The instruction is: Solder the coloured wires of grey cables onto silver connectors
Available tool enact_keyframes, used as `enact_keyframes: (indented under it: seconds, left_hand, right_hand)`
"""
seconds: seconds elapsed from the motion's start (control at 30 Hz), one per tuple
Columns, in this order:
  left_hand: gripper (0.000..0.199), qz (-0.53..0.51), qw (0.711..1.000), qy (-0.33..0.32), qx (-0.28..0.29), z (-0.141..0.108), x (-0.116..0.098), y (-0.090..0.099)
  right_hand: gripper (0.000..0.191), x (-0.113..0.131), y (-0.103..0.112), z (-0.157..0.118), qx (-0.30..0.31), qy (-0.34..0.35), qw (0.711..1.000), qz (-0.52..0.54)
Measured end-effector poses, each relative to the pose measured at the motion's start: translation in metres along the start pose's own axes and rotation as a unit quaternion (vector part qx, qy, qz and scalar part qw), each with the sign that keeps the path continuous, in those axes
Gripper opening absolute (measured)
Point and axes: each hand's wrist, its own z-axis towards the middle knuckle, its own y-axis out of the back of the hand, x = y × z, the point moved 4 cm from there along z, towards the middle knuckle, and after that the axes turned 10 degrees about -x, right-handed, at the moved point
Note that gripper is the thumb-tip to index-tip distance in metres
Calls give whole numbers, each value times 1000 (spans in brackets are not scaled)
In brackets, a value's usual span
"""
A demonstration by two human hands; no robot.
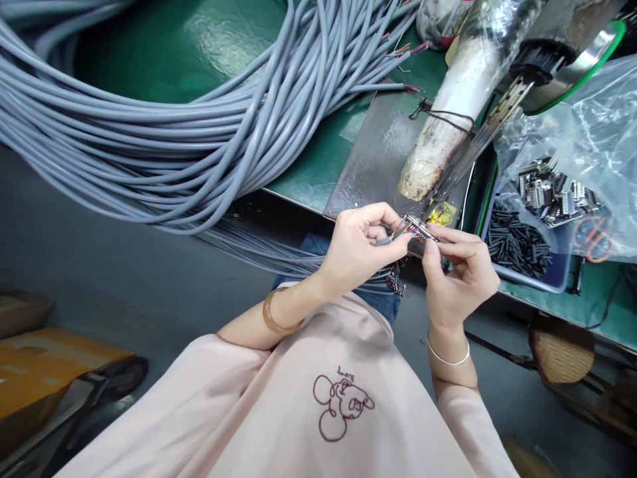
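My left hand (365, 242) is closed on the stripped end of a grey cable, pinching its thin coloured wires (402, 230) between thumb and fingers. Those wires meet a metal multi-pin connector (419, 227), which my right hand (458, 265) pinches at its right end. Just beyond the connector is the tip of a soldering iron (448, 172), pointing down towards it; whether they touch I cannot tell. Beneath my hands hang more cable ends with connectors (395, 282) fitted.
Large coils of grey cable (239, 146) cover the left of the green table (308, 179). A plastic-wrapped tube (442, 126) slants over a dark metal plate (368, 159). On the right, a blue bin (560, 282) holds black sleeves (517, 242) and a bag of connectors (557, 192); a solder spool (577, 79) hangs behind.
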Motion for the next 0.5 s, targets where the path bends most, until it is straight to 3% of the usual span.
enact_keyframes:
  seconds: [0.5]
  left_hand:
    - [14,38,997,-64,-25,5,-4,-3]
  right_hand:
    - [15,4,-6,10,18,63,997,-41]
